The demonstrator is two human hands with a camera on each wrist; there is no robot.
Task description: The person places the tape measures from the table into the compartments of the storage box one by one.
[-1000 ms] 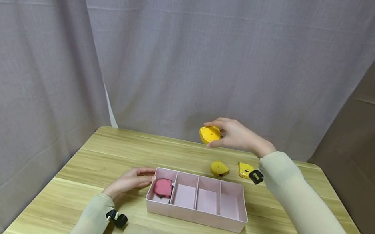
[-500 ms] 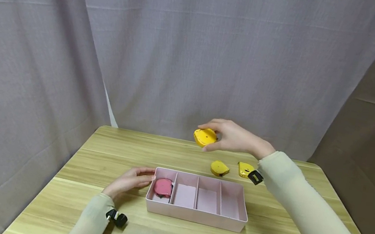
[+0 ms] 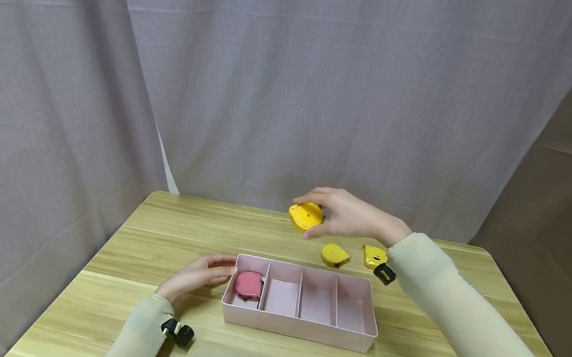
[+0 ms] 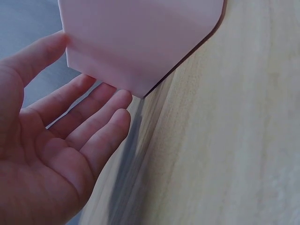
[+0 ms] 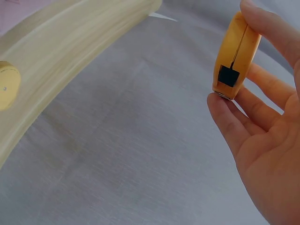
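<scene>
We hold a yellow tape measure (image 3: 305,216) pinched between the thumb and fingers of our right hand (image 3: 349,216), up above the table's (image 3: 143,243) far edge, while our left hand (image 3: 196,276) rests with relaxed fingers against the pink tray's (image 3: 297,328) left end.

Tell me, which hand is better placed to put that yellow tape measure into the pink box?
Probably the right hand: it already grips the yellow tape measure in the air beyond the pink box. The left hand rests open against the box's left end, beside the pink tape measure.
</scene>
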